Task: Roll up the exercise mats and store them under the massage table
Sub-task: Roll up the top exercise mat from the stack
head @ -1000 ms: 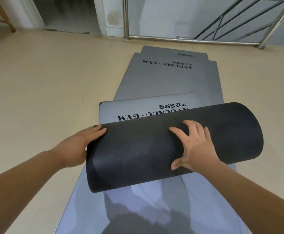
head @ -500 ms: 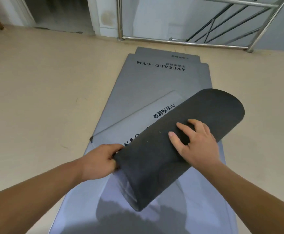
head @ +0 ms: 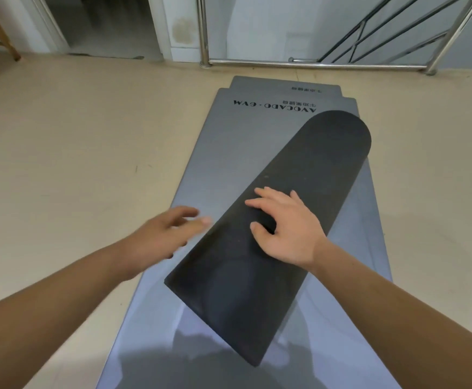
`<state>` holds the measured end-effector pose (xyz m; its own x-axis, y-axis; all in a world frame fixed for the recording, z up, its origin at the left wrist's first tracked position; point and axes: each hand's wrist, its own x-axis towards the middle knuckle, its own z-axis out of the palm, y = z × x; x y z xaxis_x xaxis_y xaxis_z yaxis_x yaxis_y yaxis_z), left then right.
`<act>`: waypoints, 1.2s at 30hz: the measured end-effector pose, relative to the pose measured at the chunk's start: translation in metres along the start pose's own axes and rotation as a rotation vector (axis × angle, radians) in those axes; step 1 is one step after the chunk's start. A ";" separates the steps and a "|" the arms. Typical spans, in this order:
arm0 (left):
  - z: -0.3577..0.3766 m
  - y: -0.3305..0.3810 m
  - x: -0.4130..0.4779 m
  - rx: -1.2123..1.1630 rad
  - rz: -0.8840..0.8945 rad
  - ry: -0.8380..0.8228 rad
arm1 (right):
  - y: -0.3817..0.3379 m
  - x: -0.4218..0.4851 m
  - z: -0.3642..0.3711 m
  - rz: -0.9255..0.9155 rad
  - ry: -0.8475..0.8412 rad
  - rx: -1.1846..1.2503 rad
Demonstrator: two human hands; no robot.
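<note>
- I am looking down at a beige floor (head: 60,164); a doorway (head: 103,23) is sitting at eleven o'clock, a steel railing (head: 313,63) at one.
- My left hand (head: 161,237), blurred, is hovering fingers spread just beside the rolled mat (head: 271,234), grasping nothing.
- My right hand (head: 285,228) is pressing flat on the dark roll, lying diagonally across the grey mats (head: 243,153).
- Upside-down lettering (head: 274,106) at twelve is reading "AVOCADO · GYM".
</note>
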<state>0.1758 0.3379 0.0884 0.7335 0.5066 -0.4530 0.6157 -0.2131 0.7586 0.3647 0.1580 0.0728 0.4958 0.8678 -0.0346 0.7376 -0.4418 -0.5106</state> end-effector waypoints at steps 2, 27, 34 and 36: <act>0.025 0.020 -0.007 0.327 0.017 -0.166 | 0.007 0.001 0.005 -0.029 0.178 0.157; -0.030 -0.107 0.042 0.097 -0.253 -0.129 | 0.025 -0.018 0.089 0.734 0.112 1.057; -0.041 -0.153 0.077 -0.157 -0.215 -0.499 | -0.012 -0.022 0.091 0.703 0.249 0.730; -0.051 -0.157 0.083 -0.178 -0.198 -0.586 | -0.030 -0.024 0.099 0.687 0.201 0.632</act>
<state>0.1253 0.4559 -0.0439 0.6777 -0.0290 -0.7347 0.7351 0.0048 0.6779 0.2855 0.1729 0.0036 0.8414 0.3829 -0.3813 -0.0988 -0.5846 -0.8053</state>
